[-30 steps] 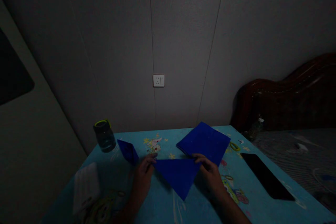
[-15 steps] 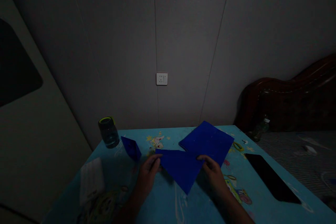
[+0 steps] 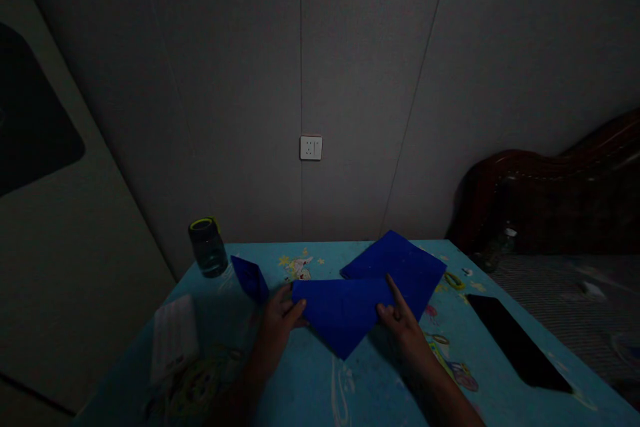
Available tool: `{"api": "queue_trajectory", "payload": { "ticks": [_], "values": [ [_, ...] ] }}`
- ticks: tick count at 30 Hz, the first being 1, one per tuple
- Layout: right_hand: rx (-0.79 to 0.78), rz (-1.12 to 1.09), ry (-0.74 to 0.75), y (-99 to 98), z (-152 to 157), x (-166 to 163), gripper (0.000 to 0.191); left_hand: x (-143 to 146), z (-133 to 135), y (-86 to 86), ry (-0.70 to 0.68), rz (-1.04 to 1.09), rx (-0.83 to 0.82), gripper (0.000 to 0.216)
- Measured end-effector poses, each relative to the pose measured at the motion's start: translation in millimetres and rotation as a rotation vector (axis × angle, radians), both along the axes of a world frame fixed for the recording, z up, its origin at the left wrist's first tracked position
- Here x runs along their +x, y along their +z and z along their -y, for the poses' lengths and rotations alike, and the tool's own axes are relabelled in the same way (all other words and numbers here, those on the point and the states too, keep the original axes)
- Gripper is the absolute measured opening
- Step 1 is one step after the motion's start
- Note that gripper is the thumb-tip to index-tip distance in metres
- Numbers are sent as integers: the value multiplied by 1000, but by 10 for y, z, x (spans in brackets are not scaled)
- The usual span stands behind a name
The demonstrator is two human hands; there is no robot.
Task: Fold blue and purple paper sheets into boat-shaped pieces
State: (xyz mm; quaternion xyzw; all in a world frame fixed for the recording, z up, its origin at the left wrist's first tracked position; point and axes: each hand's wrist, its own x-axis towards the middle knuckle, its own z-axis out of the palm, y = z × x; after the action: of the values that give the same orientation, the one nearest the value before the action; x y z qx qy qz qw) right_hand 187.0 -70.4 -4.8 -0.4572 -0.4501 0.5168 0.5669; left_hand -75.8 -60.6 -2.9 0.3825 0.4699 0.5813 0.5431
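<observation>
Between my hands is a folded sheet of blue paper (image 3: 341, 312), straight along its top and pointed at the bottom. My left hand (image 3: 281, 321) pinches its left corner, thumb in front. On the right edge, my right hand (image 3: 400, 320) grips the sheet with the thumb low and the index finger stretched up along the corner. Behind it lies more flat blue paper (image 3: 400, 259), partly covered by the held sheet. A small folded blue paper piece (image 3: 250, 278) rests left of my left hand.
A dark bottle (image 3: 208, 248) stands at the table's back left, with a whitish rectangular box (image 3: 175, 339) nearer me. A black flat slab (image 3: 518, 341) lies at the right edge, near a yellow ring-shaped item (image 3: 454, 281). The blue patterned tablecloth (image 3: 310, 387) covers the table.
The held paper has turned from a triangle with a lower point to a broader face with side corners upright. My right index finger has extended upward; the sheet has shifted slightly left.
</observation>
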Motion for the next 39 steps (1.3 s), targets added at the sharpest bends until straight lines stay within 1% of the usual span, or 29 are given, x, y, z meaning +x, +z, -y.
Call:
{"api": "queue_trajectory", "payload": {
  "ticks": [2, 4, 6, 8, 10, 12, 14, 16, 21, 24, 27, 32, 35, 39],
  "values": [
    [-20, -24, 9, 23, -9, 1, 76, -11, -10, -14, -33, -36, -20, 57],
    [-26, -61, 79, 49, -13, -4, 59, -23, -13, -26, -80, -68, -20, 47],
    [-17, -110, 172, 52, -14, -7, 43, -29, -2, -33, -117, -81, -10, 44],
    [-16, -157, 238, 17, -21, 1, 35, -23, 24, -33, -159, -69, -2, 45],
    [-42, -187, 255, -42, -36, 24, 35, -6, 59, -23, -178, -26, -6, 49],
    [-96, -200, 243, -90, -47, 55, 38, 12, 90, -2, -158, 14, -14, 53],
    [-148, -212, 235, -95, -43, 81, 39, 20, 106, 28, -134, 32, -12, 50],
    [-174, -228, 261, -58, -17, 93, 41, 15, 108, 60, -134, 43, 0, 43],
    [-106, -318, 360, 38, 65, 104, 54, -5, 100, 119, -135, 153, 36, 41],
    [-82, -304, 381, 3, 49, 126, 57, 4, 102, 125, -135, 185, 62, 40],
    [-94, -239, 385, -47, 16, 137, 59, 0, 106, 106, -129, 195, 82, 40],
    [-111, -152, 345, -32, 8, 123, 55, -41, 102, 46, -237, 273, 135, 36],
    [-104, -130, 315, -26, -8, 120, 49, -33, 98, 36, -200, 203, 147, 35],
    [-64, -114, 288, -60, -42, 134, 41, -29, 73, 23, -150, 85, 123, 33]
  ]
}}
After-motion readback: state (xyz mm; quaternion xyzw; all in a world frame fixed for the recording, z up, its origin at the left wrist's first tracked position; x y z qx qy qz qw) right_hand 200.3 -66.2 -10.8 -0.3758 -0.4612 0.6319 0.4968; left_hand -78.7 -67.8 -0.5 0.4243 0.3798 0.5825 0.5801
